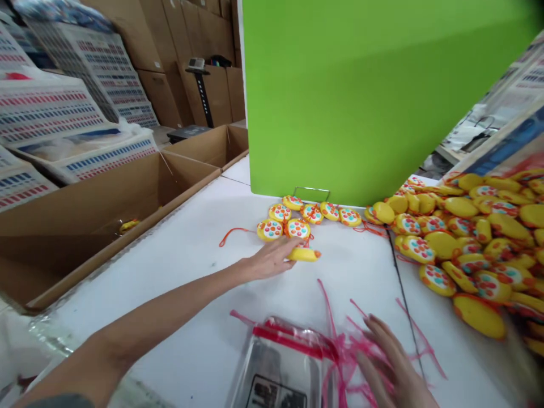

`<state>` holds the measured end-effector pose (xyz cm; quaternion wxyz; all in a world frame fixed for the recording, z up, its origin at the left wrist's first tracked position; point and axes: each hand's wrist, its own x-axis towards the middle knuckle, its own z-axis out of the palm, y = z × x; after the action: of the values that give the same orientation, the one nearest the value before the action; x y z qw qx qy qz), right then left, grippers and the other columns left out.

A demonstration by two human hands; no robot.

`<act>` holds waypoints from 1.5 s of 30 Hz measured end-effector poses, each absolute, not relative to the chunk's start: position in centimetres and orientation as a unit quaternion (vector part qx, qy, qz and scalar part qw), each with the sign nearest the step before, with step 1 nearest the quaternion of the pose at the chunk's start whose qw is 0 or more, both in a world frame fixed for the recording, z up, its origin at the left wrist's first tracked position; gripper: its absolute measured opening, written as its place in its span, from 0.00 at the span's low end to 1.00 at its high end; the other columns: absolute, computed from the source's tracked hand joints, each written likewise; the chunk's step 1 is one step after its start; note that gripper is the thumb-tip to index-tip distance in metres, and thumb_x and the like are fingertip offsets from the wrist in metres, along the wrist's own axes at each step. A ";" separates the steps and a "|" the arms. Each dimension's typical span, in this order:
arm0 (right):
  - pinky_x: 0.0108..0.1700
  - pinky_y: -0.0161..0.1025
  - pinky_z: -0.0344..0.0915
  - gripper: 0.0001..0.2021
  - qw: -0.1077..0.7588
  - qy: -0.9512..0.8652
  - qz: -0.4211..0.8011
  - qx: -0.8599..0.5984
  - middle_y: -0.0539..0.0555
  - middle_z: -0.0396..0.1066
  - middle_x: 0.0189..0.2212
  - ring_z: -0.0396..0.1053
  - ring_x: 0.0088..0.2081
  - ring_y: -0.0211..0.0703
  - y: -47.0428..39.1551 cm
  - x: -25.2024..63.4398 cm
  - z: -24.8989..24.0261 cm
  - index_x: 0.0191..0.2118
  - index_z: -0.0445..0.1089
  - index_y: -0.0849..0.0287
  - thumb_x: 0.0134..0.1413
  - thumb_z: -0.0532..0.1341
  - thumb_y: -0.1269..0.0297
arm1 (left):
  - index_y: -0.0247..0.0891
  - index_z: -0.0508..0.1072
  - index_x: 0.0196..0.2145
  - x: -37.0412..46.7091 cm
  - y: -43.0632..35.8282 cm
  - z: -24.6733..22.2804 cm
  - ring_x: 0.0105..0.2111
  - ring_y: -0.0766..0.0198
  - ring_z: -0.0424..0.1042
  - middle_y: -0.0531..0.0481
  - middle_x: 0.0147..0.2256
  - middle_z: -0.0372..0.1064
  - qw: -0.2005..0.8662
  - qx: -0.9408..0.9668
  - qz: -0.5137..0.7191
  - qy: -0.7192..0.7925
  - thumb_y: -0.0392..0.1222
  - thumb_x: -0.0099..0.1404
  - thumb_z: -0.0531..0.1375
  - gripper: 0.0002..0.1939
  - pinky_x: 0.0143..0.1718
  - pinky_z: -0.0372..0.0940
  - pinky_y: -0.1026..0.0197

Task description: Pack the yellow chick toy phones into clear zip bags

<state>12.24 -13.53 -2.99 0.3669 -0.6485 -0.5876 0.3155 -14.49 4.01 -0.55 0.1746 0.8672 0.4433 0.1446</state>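
My left hand (274, 258) is closed on a yellow toy (305, 254), an oval piece with an orange tip, held on edge just above the white table. Beyond it sit several more yellow toys (297, 229), their white faces dotted with coloured buttons and orange cords attached. My right hand (393, 362) is over a tangle of pink strings (346, 351), fingers apart; whether it touches them I cannot tell. Between my arms lie clear plastic pouches (278, 362) with a red top band and black print.
A big heap of yellow toys (476, 243) covers the table's right side. Behind stands a tall green board (340, 102) with a wire stand at its foot. Open cardboard boxes (187, 164) line the left edge, one with a toy inside. White crates (42, 107) are stacked farther left.
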 end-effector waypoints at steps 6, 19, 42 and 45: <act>0.42 0.42 0.69 0.18 0.321 -0.690 0.320 -0.564 0.58 0.66 0.51 0.70 0.43 0.47 -11.2 4.4 -0.5 0.52 0.64 0.54 0.54 0.57 0.59 | 0.40 0.66 0.43 -14.7 -5.1 0.7 0.41 0.59 0.66 0.50 0.38 0.68 0.321 0.873 0.133 0.343 0.36 0.58 0.58 0.14 0.43 0.61 0.61; 0.25 0.36 0.68 0.27 0.432 -0.352 0.555 -0.618 0.57 0.71 0.40 0.70 0.34 0.46 -15.2 4.8 -3.7 0.49 0.63 0.62 0.45 0.63 0.50 | 0.33 0.64 0.49 -11.7 -17.2 -7.6 0.45 0.55 0.62 0.41 0.45 0.65 0.184 0.860 0.153 0.451 0.36 0.64 0.53 0.15 0.47 0.60 0.52; 0.29 0.40 0.70 0.25 0.281 -0.410 0.593 -0.634 0.54 0.71 0.33 0.70 0.34 0.48 -19.1 9.1 -2.1 0.48 0.65 0.59 0.45 0.63 0.51 | 0.36 0.62 0.49 -12.4 -16.3 -7.2 0.43 0.56 0.61 0.46 0.43 0.66 0.235 0.809 0.184 0.507 0.35 0.62 0.54 0.16 0.48 0.56 0.52; 0.32 0.42 0.71 0.23 0.223 -0.416 0.655 -0.590 0.53 0.72 0.32 0.70 0.33 0.48 -19.6 9.8 -1.8 0.47 0.68 0.59 0.46 0.63 0.52 | 0.37 0.68 0.42 -12.4 -16.1 -7.6 0.39 0.59 0.62 0.48 0.37 0.68 0.236 0.822 0.196 0.479 0.35 0.65 0.50 0.10 0.45 0.56 0.54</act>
<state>9.76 -19.62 -1.81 0.2232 -0.5899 -0.4158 0.6552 -12.45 -16.11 -7.60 0.2360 0.8224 0.4792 0.1960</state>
